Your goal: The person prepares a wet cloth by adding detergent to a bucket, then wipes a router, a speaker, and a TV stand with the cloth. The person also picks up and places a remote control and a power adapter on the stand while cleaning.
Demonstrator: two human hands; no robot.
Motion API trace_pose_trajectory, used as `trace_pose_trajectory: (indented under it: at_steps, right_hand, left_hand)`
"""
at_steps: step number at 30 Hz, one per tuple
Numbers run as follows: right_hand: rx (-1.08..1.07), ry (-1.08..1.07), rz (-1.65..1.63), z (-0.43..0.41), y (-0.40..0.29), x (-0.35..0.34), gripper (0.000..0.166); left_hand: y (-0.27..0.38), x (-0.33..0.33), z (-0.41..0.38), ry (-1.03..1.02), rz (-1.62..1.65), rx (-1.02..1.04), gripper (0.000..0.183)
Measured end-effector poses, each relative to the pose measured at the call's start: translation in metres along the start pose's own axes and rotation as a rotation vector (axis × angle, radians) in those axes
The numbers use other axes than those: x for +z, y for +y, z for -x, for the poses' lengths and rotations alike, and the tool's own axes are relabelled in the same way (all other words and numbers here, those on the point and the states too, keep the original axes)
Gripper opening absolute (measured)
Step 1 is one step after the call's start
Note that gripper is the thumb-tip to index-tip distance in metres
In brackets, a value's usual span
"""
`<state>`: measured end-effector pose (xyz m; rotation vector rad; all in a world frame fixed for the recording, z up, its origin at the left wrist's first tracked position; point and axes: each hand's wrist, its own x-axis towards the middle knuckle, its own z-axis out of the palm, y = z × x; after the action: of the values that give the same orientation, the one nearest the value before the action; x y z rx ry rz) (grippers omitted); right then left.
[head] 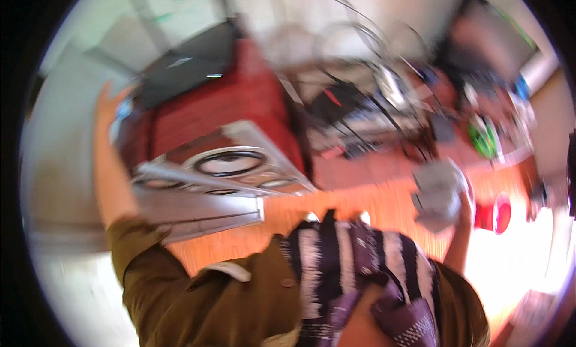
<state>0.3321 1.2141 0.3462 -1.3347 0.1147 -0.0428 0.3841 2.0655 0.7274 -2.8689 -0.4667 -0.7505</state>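
My left hand [114, 102] reaches far out at the left, its fingers spread at the near left corner of a flat black device [191, 66]. Blur hides whether the fingers touch that device. Close against the palm shows a small blue and white thing [124, 109], too smeared to name. The device rests on a red cloth [216, 104] draped over a piece of furniture. Over on the right, my right hand [466, 203] grips a bunched grey cloth [436, 194], which hides most of the fingers.
A loudspeaker cabinet [229, 162] with round drivers faces me below the red cloth. Tangled cables [355, 41] and clutter cover a low reddish surface [360, 174], where a green roll-like thing [483, 138] lies. A dark screen [490, 36] stands behind. A red bucket-like container [494, 213] is on the wooden floor [288, 216].
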Motion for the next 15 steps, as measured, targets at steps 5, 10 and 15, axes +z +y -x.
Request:
trace_pose_trajectory:
  at_steps: [5, 10, 15]
  right_hand:
    - [-0.063, -0.166, 0.166, -0.037, 0.04, -0.006, 0.057]
    - [-0.04, -0.206, -0.024, -0.017, 0.002, 0.117, 0.052]
    - [-0.04, -0.223, -0.011, 0.002, 0.008, 0.154, 0.059]
  left_hand:
    - [0.01, 0.037, 0.017, -0.059, 0.079, -0.26, 0.099]
    - [-0.014, 0.071, 0.008, -0.23, -0.03, -0.323, 0.107]
    - [-0.022, 0.118, -0.015, -0.39, -0.084, -0.374, 0.095]
